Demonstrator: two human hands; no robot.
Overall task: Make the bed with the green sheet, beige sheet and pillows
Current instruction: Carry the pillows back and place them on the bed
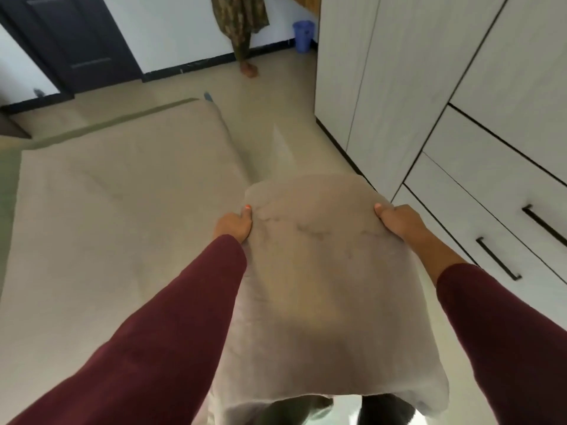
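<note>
you have the pillow (322, 271) up off the bed, held out in front of you with your left hand (234, 223) on its left edge and your right hand (399, 222) on its right edge, both near the far end. each thumb lies on top of the fabric and the fingers curl under, so both hands are pinching the sides of the pillow rather than lying flat on it. it looks soft and light: the cover wrinkles between your thumbs and the near end sags and hangs down below your wrists, so judge it as something that will flop and fold rather than hold its shape. the fuzzy cover should give good grip and nothing here is fragile. for placing it, holding the two sides as you do now seems right; taking the corners would likely let the middle droop more. beyond your left hand lies the beige sheet (122, 194) spread over the bed, and past its far edge a strip of the green sheet (122, 122) shows. to the outside of your right hand stands the wardrobe (429, 87) with its drawers. your fingers under the pillow are hidden, so how deep they grip cannot be told. the head of the bed is not in view, nor any second pillow. the near end of the pillow covers what is below you, and a person (242, 26) across the room is cut off at the top of the view.
</note>
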